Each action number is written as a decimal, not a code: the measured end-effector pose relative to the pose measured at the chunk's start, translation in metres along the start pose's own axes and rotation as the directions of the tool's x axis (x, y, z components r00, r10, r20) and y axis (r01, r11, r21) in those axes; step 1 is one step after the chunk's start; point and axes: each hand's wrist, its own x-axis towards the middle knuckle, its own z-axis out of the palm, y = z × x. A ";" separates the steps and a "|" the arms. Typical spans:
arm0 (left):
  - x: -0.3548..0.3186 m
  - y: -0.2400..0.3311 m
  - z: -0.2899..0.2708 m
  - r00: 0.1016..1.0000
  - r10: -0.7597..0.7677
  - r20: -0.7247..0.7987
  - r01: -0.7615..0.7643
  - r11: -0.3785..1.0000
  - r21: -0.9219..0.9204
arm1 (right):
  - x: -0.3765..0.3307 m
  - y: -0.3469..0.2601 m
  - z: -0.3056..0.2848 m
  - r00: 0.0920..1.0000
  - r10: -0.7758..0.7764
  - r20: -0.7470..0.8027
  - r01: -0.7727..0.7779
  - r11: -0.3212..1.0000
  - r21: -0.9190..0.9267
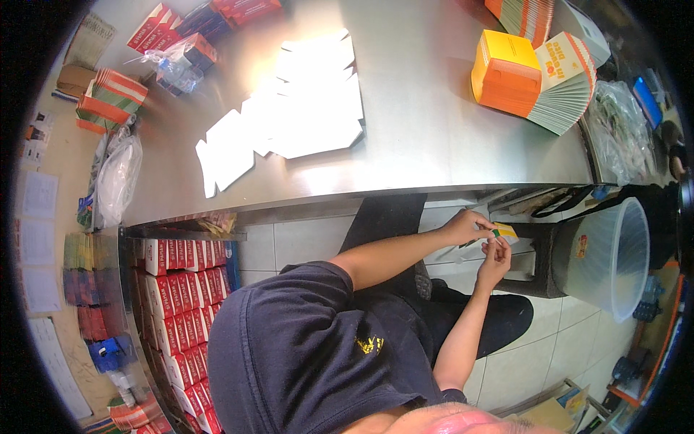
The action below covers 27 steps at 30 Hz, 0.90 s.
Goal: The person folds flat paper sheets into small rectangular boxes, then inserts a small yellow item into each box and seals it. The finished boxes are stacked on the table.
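At right of centre in the frame, just below the edge of the steel table, both hands meet around a small yellow packet. The left hand reaches in from the left, fingers curled, thumb and forefinger apparently pinching the packet's near end; the grip is small in view, so the exact contact is uncertain. The right hand comes up from below, fingertips pressed together on the packet's lower edge. The packet sits in the air over a dark stool, close beside a translucent plastic bucket at right. On the table, white flat cartons lie spread at upper centre, and an orange stack of folded cartons stands at upper right. Red-and-white boxes fill shelves at lower left.
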 end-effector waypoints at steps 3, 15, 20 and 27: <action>-0.003 -0.003 0.002 0.996 0.069 -0.050 -0.067 0.997 0.041 | -0.002 -0.002 0.003 0.987 -0.154 0.038 0.158 0.980 -0.125; -0.002 -0.015 0.008 0.995 0.014 -0.104 -0.003 0.994 0.105 | -0.001 0.017 0.008 0.996 -0.022 0.089 0.030 0.996 -0.086; 0.000 -0.013 0.004 0.991 0.042 -0.131 -0.030 0.996 0.090 | -0.001 0.011 0.006 0.986 -0.055 0.158 0.079 0.986 -0.149; 0.001 -0.009 -0.003 0.995 0.080 -0.058 -0.067 0.978 0.197 | -0.001 0.016 0.002 0.992 -0.005 0.125 0.017 0.995 -0.095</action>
